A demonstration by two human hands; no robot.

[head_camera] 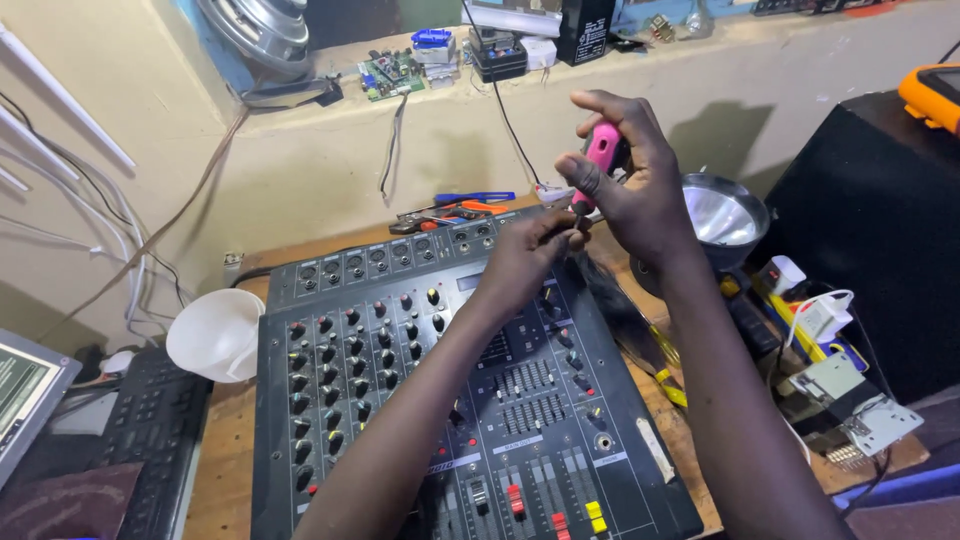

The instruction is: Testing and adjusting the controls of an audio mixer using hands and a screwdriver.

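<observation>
While right hand (pixel 640 190) grips pink-handled screwdriver (pixel 602 150) upright, shaft pointing down, left hand (pixel 525 255) pinches its tip just below, above audio mixer (pixel 350 330).

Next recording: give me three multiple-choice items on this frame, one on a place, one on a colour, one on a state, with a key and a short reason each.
1. Where does the white funnel lie?
A. beside the near-left edge of the audio mixer
B. on the wall ledge
C. inside the shiny reflector bowl

2. What colour is the handle of the screwdriver in the right hand?
A. yellow
B. pink
C. green

3. What is the left hand doing?
A. lying flat on the mixer's faders
B. gripping the funnel
C. raised above the mixer, fingertips pinched by the screwdriver's lower end

Key: 1 A, the funnel rests on the wooden table against the mixer's left side. 2 B, a pink handle shows between the right hand's fingers. 3 C, the left hand's fingers meet just below the right hand, clear of the panel.
</observation>
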